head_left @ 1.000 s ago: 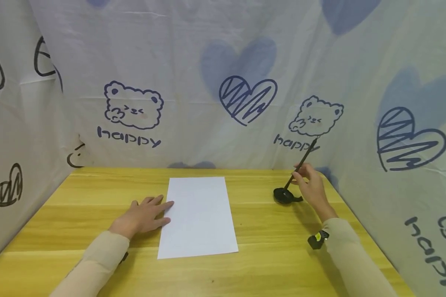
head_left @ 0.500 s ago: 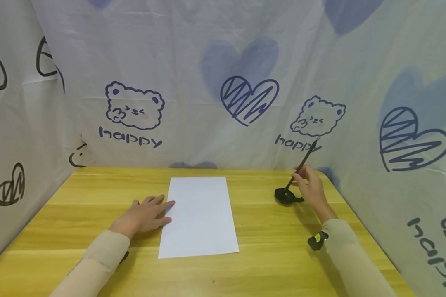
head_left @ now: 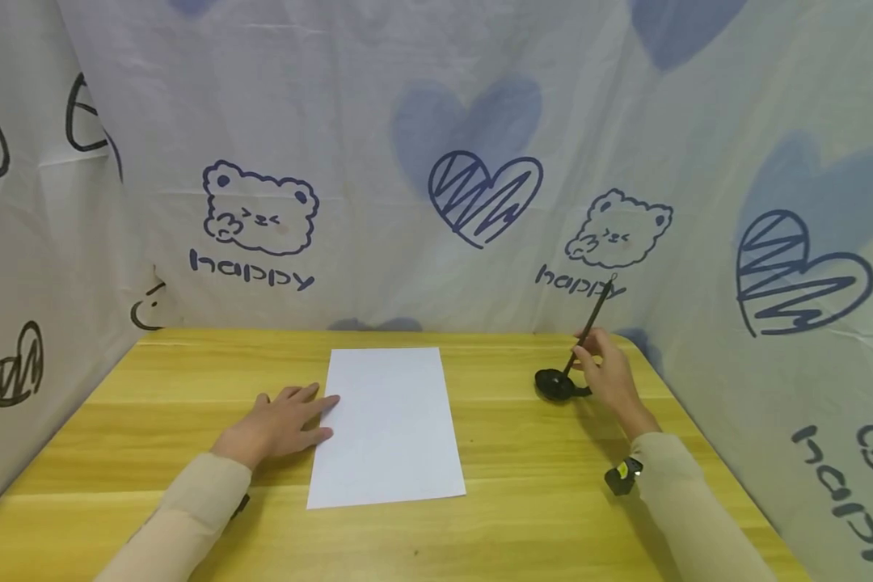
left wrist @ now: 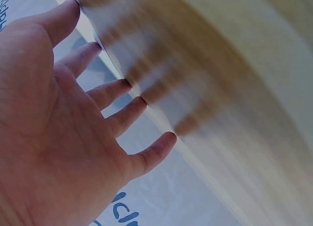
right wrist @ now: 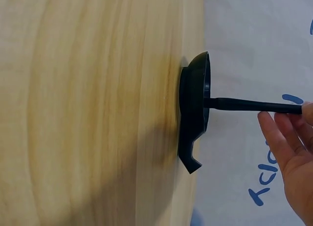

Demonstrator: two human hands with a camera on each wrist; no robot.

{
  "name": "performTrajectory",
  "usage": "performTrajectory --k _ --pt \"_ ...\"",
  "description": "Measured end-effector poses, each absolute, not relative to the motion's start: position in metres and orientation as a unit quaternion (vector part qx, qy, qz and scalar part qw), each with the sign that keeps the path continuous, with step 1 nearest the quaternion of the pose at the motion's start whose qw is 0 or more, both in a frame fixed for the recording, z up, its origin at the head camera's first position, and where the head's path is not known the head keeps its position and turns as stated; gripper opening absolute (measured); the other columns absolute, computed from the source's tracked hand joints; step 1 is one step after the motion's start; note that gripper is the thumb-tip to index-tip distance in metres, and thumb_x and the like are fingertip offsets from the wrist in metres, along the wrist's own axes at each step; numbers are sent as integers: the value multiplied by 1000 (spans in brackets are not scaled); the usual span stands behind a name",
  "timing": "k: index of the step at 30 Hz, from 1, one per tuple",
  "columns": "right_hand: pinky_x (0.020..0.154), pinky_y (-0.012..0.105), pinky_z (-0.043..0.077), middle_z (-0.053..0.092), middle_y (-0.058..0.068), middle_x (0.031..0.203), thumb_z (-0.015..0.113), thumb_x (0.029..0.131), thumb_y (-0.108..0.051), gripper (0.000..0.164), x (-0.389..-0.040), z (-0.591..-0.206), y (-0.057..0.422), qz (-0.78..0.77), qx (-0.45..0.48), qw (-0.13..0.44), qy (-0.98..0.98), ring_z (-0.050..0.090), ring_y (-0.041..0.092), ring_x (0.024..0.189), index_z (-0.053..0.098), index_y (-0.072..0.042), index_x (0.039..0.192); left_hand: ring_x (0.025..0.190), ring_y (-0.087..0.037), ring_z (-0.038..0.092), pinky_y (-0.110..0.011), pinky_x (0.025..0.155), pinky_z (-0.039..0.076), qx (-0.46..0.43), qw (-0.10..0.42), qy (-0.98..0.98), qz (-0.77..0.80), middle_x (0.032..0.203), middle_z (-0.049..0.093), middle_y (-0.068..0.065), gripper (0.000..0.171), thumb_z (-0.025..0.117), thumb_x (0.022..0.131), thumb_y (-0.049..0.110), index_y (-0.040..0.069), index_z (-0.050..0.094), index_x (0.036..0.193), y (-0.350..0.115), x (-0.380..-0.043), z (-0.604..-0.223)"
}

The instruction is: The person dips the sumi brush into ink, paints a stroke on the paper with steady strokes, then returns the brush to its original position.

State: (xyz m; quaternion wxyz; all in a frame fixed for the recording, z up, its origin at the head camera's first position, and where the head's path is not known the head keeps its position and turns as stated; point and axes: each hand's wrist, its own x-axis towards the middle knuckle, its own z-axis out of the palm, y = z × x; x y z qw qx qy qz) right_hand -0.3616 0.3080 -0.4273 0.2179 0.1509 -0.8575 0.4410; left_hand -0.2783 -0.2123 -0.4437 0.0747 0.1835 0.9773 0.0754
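Note:
A black brush (head_left: pixel 592 319) with a long handle leans in my right hand (head_left: pixel 609 373), pinched between thumb and fingers around mid-handle. Its lower end is down inside a small black dish (right wrist: pixel 193 99) with a curved handle, and the dish wall hides the tip. The dish sits on the table at the right. On the other side, my left hand (head_left: pixel 284 422) lies with its fingers spread, the index finger and thumb on the left edge of a white sheet of paper (head_left: pixel 393 428). In the left wrist view the fingertips (left wrist: pixel 164 140) touch the tabletop side by side.
The wooden table (head_left: pixel 524 517) holds the paper near its middle, and bare wood lies between paper and dish. A printed cloth (head_left: pixel 364 267) with bears and hearts hangs right behind the table's far edge and along both sides.
The brush's top has dipped slightly down and left while its lower end has shifted a little right within the dish, so it stands a bit steeper. The left hand and paper stay put.

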Motion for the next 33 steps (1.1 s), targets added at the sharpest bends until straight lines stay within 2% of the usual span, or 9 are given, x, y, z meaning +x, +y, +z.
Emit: performTrajectory --k 8,17,21,28,31,33 --pt "84 47 62 64 32 112 53 106 -3 21 -362 -430 311 442 152 215 -858 66 47 105 54 7 124 148 -54 35 -85 108 24 182 77 977 82 164 36 -26 67 56 102 54 20 44 157 -213 -277 -442" --pt "81 35 63 64 29 108 54 105 -3 20 -358 -426 310 444 122 225 -858 68 45 103 54 7 123 149 -53 34 -85 109 23 183 76 977 84 165 35 -26 67 55 102 54 20 43 158 -214 -278 -444" --pt "80 29 63 64 27 108 55 106 -9 23 -358 -422 309 463 101 234 -849 68 35 100 53 6 123 149 -53 34 -84 110 23 184 74 977 83 165 35 -25 66 55 102 54 20 43 158 -214 -278 -444" --pt "75 21 62 63 25 112 55 106 -13 30 -358 -421 305 495 56 241 -833 63 4 86 49 8 127 148 -54 35 -85 109 23 185 74 976 86 164 35 -26 66 55 102 54 19 44 158 -213 -278 -444" --pt "72 17 61 62 24 113 55 105 -11 30 -359 -423 305 503 42 242 -829 62 0 82 48 8 127 149 -53 34 -84 110 23 183 75 976 87 165 35 -26 66 55 103 53 20 43 158 -213 -278 -444" --pt "71 17 61 62 25 112 55 105 -9 28 -360 -425 306 503 35 244 -828 64 3 82 48 9 125 148 -54 34 -85 109 23 183 75 976 87 165 35 -26 66 55 102 53 20 44 158 -213 -278 -445"
